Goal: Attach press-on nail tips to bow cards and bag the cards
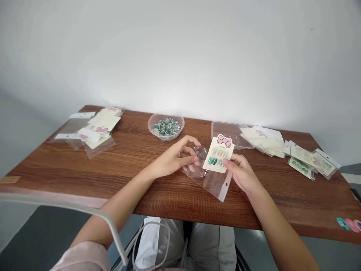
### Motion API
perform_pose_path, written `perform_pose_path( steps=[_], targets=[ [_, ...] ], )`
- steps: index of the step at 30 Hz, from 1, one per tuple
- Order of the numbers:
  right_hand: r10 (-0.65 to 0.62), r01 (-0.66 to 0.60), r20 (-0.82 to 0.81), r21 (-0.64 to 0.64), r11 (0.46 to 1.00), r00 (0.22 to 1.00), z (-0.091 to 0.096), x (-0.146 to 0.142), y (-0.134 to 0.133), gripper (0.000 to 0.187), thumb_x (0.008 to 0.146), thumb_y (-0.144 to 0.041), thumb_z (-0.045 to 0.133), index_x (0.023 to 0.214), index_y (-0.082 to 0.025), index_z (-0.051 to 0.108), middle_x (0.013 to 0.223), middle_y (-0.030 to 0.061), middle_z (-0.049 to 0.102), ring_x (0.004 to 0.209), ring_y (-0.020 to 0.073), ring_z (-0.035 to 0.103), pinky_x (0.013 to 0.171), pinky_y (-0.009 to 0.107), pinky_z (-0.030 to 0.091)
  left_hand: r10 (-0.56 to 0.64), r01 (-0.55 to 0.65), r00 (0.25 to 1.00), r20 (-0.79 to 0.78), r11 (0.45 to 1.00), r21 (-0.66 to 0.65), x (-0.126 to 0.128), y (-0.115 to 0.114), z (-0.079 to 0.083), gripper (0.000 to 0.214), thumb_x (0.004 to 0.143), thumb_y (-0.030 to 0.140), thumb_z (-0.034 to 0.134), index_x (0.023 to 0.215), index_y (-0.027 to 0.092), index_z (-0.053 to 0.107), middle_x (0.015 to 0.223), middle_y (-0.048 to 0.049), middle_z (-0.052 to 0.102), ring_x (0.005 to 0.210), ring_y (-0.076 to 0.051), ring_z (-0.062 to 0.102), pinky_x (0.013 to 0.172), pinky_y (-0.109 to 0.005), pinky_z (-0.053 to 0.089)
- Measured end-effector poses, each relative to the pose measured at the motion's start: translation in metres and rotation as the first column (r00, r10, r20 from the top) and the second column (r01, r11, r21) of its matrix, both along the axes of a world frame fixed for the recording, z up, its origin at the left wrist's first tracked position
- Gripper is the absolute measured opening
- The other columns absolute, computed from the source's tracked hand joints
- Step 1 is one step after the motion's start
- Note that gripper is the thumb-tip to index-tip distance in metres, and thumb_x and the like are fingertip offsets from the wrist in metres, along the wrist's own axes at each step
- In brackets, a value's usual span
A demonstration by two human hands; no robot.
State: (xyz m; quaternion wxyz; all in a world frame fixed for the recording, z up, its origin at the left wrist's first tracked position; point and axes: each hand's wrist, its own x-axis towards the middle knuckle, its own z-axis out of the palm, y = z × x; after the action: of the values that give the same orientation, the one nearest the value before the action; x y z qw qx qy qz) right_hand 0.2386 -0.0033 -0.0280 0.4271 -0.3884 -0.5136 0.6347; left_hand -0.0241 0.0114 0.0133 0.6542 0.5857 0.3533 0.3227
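Card [218,153] topped with a pink bow sits tilted over the near part of the counter [135,150], clamped between your right hand's [239,171] thumb on its front and the fingers behind it. You can see two rows of nail-shaped pieces on it, the upper pale, the lower mostly green. Your left hand [187,156] curls beside it, thumb and fingers bent at a clear bag [208,182]; you cannot tell whether they pinch the film. That bag reaches below the card, its white header strip [224,192] pointing toward you at the lower right.

Beyond your left hand, a clear bowl [150,127] holds a heap of green and clear pieces [167,127]. Past the card, a clear tray [225,128] lies near the wall, with a pile of pale cards [266,141] overlapping its right end. Filled packs [313,160] lie right of that pile. At the far left, you have bow-topped cards [103,122] beside and over header bags [73,126]. Round colored stickers [349,224] show at the right front edge.
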Motion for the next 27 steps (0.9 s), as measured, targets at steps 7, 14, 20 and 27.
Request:
perform_pose_path(
  steps=[7, 14, 20, 27],
  targets=[
    [-0.08, 0.078, 0.043, 0.06, 0.995, 0.996, 0.002, 0.001, 0.0, 0.033, 0.086, -0.049, 0.082, 0.11, -0.027, 0.084, 0.114, 0.0068, 0.082, 0.111, 0.0327, 0.076, 0.099, 0.048, 0.06, 0.031, -0.032, 0.999, -0.024, 0.998, -0.058, 0.002, 0.002, -0.002, 0.021, 0.086, 0.028, 0.081, 0.094, 0.018, 0.064, 0.085, -0.0011, 0.071, 0.069, -0.011, 0.071, 0.06, -0.02, 0.056],
    [-0.073, 0.067, 0.077, 0.074, 0.995, 0.994, 0.004, 0.0, -0.003, 0.03, 0.088, -0.048, 0.08, 0.109, -0.027, 0.084, 0.11, 0.0061, 0.083, 0.1, 0.0295, 0.078, 0.092, 0.043, 0.062, -0.071, 0.076, 0.996, 0.049, 0.991, -0.112, 0.007, 0.002, -0.006, 0.021, 0.084, 0.033, 0.083, 0.09, 0.016, 0.072, 0.076, -0.0006, 0.072, 0.067, -0.01, 0.068, 0.064, -0.021, 0.055],
    [-0.056, 0.053, 0.067, 0.046, 0.998, 0.996, 0.005, 0.002, -0.003, 0.033, 0.087, -0.051, 0.08, 0.11, -0.027, 0.084, 0.115, 0.007, 0.082, 0.106, 0.0321, 0.078, 0.094, 0.045, 0.062, -0.089, 0.09, 0.996, 0.012, 0.985, -0.146, 0.007, 0.001, -0.007, 0.022, 0.081, 0.035, 0.086, 0.09, 0.015, 0.079, 0.077, -0.0031, 0.075, 0.065, -0.012, 0.068, 0.063, -0.023, 0.054],
    [0.055, -0.055, 0.114, -0.007, 0.998, 0.992, 0.011, 0.009, -0.003, 0.036, 0.088, -0.053, 0.079, 0.105, -0.023, 0.085, 0.093, 0.0079, 0.084, 0.063, 0.0217, 0.075, 0.057, 0.033, 0.062, -0.099, 0.098, 0.995, -0.012, 0.994, -0.047, 0.006, 0.0, -0.001, 0.021, 0.078, 0.025, 0.086, 0.097, 0.017, 0.08, 0.086, -0.0031, 0.076, 0.073, -0.013, 0.065, 0.068, -0.025, 0.051]
  ],
)
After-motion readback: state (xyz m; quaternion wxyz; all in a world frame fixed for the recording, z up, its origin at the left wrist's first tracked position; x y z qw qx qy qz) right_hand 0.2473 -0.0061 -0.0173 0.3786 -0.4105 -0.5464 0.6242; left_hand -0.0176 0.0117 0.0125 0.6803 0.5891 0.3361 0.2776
